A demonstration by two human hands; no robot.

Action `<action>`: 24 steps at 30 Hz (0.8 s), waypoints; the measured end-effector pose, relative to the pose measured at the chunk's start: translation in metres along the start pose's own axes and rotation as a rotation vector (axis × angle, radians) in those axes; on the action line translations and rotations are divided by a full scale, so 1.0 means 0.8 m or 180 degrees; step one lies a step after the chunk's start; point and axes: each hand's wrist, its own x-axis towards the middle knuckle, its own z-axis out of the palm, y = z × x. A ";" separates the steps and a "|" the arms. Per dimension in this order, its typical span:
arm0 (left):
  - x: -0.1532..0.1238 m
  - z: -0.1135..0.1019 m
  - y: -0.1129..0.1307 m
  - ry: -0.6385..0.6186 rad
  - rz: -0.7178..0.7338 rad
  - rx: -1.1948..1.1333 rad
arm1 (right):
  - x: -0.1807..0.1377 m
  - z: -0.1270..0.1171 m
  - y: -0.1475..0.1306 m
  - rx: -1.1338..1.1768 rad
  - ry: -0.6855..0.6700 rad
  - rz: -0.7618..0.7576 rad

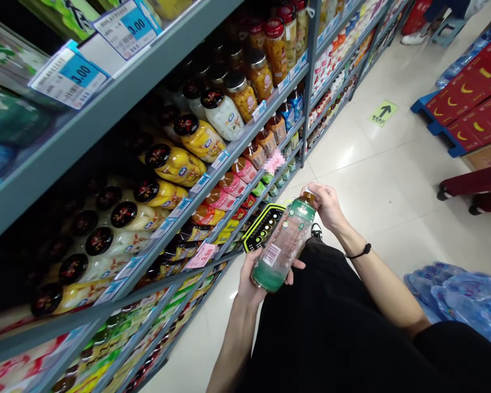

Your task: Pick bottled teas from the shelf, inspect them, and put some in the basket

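Observation:
A large clear drink bottle with green bands at top and bottom and a barcode label is held tilted in front of my body. Around its lower end, my left hand is wrapped with fingers showing on the far side. My right hand closes on the neck and the light cap at the top. A dark band circles my right wrist. Behind the bottle, at the shelf edge, shows a black panel with a yellow-green border. What the bottle contains cannot be made out.
Grey shelves on the left carry jars of preserved fruit, drink bottles and price tags. Red cartons stand on a blue pallet at right. Wrapped water bottles lie lower right. A person's leg shows far back.

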 end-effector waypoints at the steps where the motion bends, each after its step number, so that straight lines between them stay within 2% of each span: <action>1: -0.002 -0.001 0.001 0.0096 0.0040 0.0012 | -0.002 0.001 -0.004 -0.0021 -0.0015 -0.0089; 6: -0.011 -0.012 -0.005 0.0504 0.0144 0.0219 | -0.012 0.011 -0.023 -0.0396 0.0020 -0.0472; 9: -0.013 -0.008 -0.011 0.0951 0.0341 0.0446 | -0.016 0.020 -0.028 -0.0542 0.0046 -0.0366; 12: -0.012 0.005 -0.010 0.1266 0.0791 0.0843 | -0.017 0.023 -0.029 -0.0592 0.0162 -0.0236; 15: -0.013 0.015 -0.004 0.1137 0.0919 0.1051 | -0.017 0.019 -0.028 -0.0556 0.0029 -0.0164; 21: -0.019 0.008 -0.012 0.0995 0.0398 0.0350 | -0.017 0.004 -0.026 -0.0196 -0.0663 -0.0437; 24: -0.015 0.003 -0.021 0.0632 0.0283 0.0407 | -0.016 0.000 -0.019 -0.0137 -0.0670 -0.0479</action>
